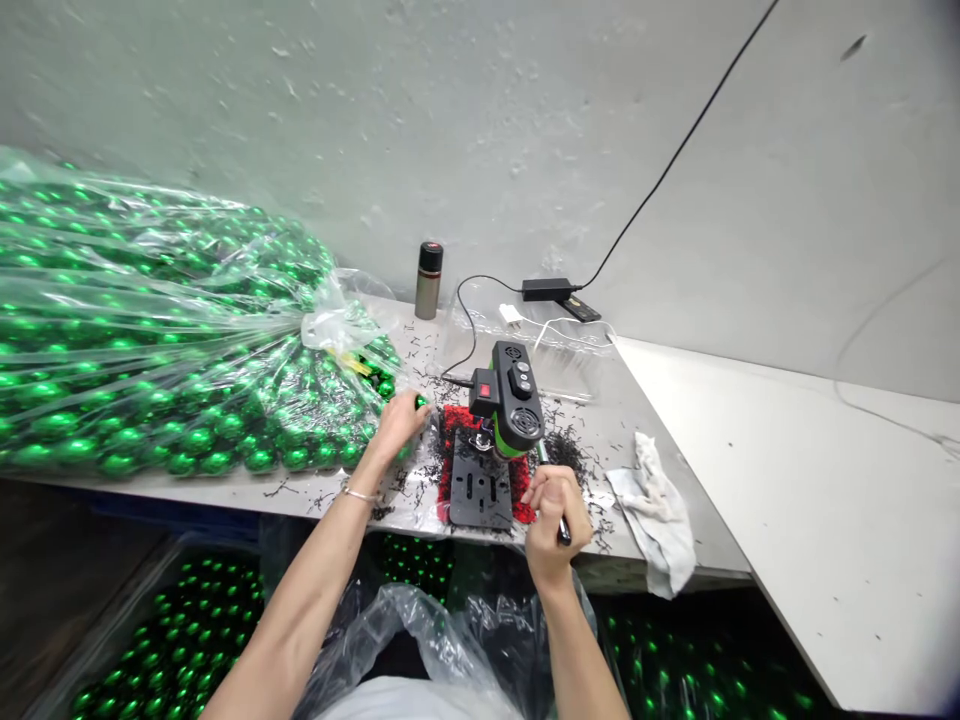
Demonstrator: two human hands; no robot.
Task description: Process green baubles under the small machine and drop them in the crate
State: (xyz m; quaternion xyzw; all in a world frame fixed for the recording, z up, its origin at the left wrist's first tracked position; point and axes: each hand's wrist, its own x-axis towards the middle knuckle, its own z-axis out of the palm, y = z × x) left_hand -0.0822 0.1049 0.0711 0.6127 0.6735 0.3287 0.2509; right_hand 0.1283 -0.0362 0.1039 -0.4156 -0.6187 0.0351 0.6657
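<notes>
My right hand [557, 510] is wrapped round the black lever handle [564, 532] of a small press machine. The machine has a black and green head [517, 400] and a slotted black base plate [480, 490] on a red mat [456, 417]. To its left, my left hand [403, 418] pinches a small shiny green ball [420, 401] at its fingertips, close to the opening of a clear plastic bag [322, 325] filled with green balls. Small black pieces [566, 453] lie scattered round the machine.
A thermos [429, 282] stands by the wall, near a power adapter [547, 290] and cables. A crumpled white cloth [660, 520] hangs over the table's front edge. Under the table are bags of green balls [187, 630]. A white surface [810, 480] adjoins at right.
</notes>
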